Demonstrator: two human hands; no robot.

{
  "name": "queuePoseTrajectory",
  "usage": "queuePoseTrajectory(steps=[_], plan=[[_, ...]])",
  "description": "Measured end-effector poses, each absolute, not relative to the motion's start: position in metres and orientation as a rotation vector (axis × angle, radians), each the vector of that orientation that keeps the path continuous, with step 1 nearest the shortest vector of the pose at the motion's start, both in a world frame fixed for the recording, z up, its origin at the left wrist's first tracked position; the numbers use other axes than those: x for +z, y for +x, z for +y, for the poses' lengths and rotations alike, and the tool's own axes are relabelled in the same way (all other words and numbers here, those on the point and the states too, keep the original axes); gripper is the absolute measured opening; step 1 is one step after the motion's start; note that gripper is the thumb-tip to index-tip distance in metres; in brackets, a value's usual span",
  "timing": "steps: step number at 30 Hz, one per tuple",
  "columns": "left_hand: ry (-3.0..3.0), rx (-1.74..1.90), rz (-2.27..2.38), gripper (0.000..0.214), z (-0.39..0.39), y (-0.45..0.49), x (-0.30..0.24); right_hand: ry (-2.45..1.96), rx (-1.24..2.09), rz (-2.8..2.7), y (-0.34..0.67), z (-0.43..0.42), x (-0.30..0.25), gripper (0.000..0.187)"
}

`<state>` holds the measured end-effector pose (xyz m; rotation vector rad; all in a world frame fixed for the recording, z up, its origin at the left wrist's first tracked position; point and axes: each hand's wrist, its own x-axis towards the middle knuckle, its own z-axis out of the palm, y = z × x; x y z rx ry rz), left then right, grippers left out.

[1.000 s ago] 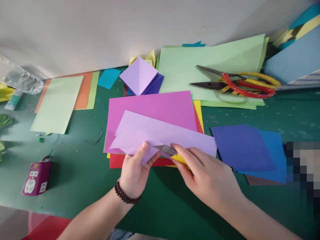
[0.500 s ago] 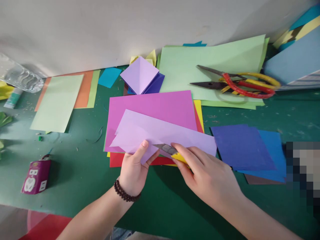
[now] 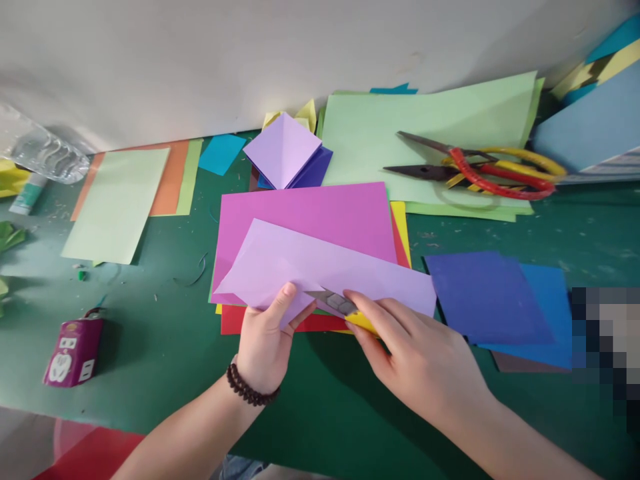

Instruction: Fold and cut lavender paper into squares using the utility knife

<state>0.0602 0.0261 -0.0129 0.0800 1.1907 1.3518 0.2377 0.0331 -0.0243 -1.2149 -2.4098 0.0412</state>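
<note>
My left hand (image 3: 265,337) grips the near edge of a folded lilac paper sheet (image 3: 320,267), with the thumb on top. A utility knife with a yellow handle (image 3: 340,307) sits in my right hand (image 3: 415,353), its steel blade slid into the fold of the sheet. The blade's tip is hidden between the paper layers. Beneath the lilac sheet lies a pink paper sheet (image 3: 300,220), stacked over red and yellow sheets.
A green cutting mat (image 3: 150,327) carries a folded lilac paper square (image 3: 283,150), pale green sheets (image 3: 415,133) with red-and-yellow-handled scissors (image 3: 475,170) on them, and blue sheets (image 3: 490,300). A maroon box (image 3: 74,353) and a plastic bottle (image 3: 43,153) stand left. A white wall rises behind.
The lilac sheet's left end has spread slightly further left. Both hands stay nearly in place, with the knife blade still in the fold.
</note>
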Motion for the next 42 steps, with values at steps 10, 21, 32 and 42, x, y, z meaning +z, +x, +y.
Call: queuePoseTrajectory(steps=[10, 21, 32, 42], plan=[[0.106, 1.286, 1.142, 0.022, 0.022, 0.064, -0.011, -1.221, 0.041, -2.4, 0.238, 0.035, -0.022, 0.028], [0.15, 1.304, 1.098, 0.034, 0.029, 0.055, -0.006, -1.234, 0.192, -2.338, 0.242, 0.037, -0.02, 0.026], [0.23, 1.361, 1.203, 0.048, 0.023, 0.06, -0.011, -1.265, 0.241, -2.277, 0.242, 0.036, -0.022, 0.021], [0.267, 1.376, 1.197, 0.052, 0.023, 0.061, -0.012, -1.209, 0.099, -2.26, 0.245, 0.042, -0.017, 0.02]])
